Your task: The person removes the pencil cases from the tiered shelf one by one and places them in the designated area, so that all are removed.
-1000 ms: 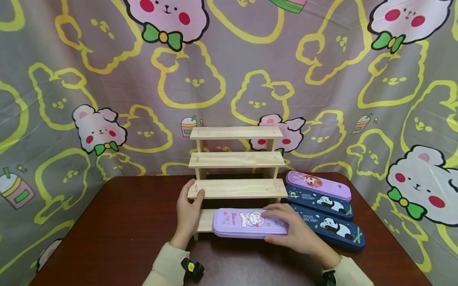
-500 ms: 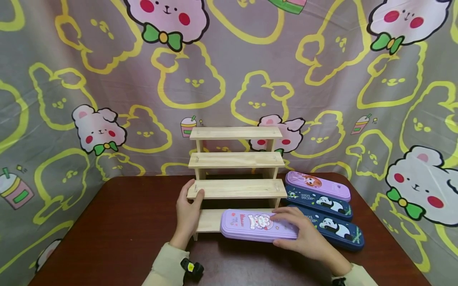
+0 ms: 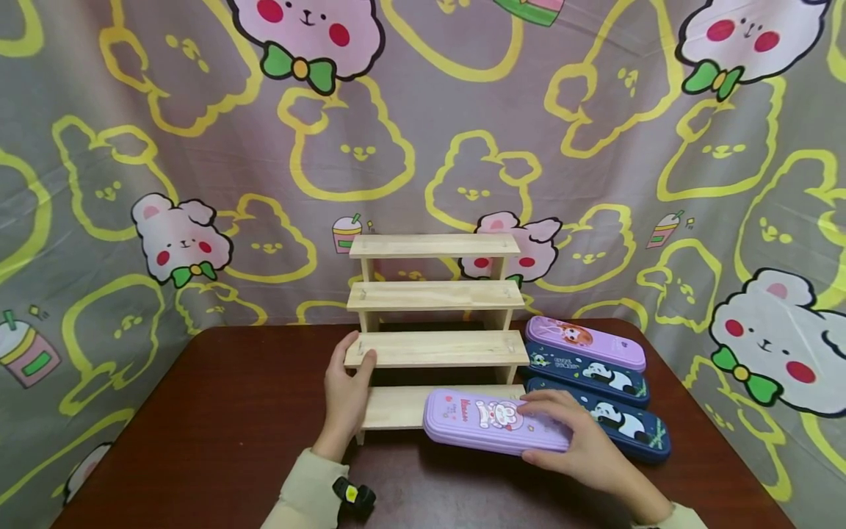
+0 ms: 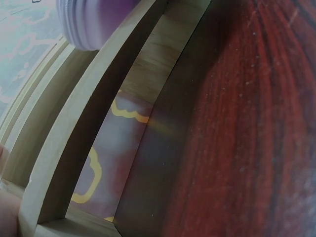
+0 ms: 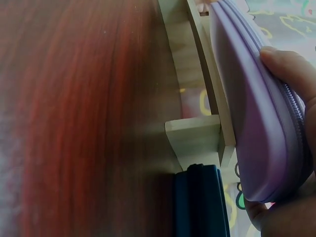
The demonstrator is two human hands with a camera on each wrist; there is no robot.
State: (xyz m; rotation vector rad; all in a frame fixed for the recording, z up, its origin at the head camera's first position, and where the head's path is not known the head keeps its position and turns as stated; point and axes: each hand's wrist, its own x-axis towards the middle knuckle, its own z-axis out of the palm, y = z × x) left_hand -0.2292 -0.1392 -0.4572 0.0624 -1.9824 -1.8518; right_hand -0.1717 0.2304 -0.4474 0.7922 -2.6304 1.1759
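A lilac pencil case (image 3: 463,422) with a bunny print is held by my right hand (image 3: 583,448), thumb at its near edge and fingers across the top. It slants over the right part of the lowest step of a pale wooden tiered shelf (image 3: 438,348), overhanging its front edge. In the right wrist view its zip (image 5: 292,101) runs beside my thumb. Whether the case touches the board is hard to tell. My left hand (image 3: 346,397) grips the left end of the second-lowest step, thumb on top. Only a sliver of that hand shows in the left wrist view.
Right of the shelf lie two navy panda pencil cases (image 3: 628,425) and, behind them, a pink-purple one (image 3: 584,344) with a girl print. All this stands on a dark red-brown table (image 3: 244,411). A printed curtain (image 3: 423,110) hangs close behind.
My right hand has moved the lilac pencil case to the right and slightly toward me, its right end swinging nearer. The left hand keeps its grip on the shelf.
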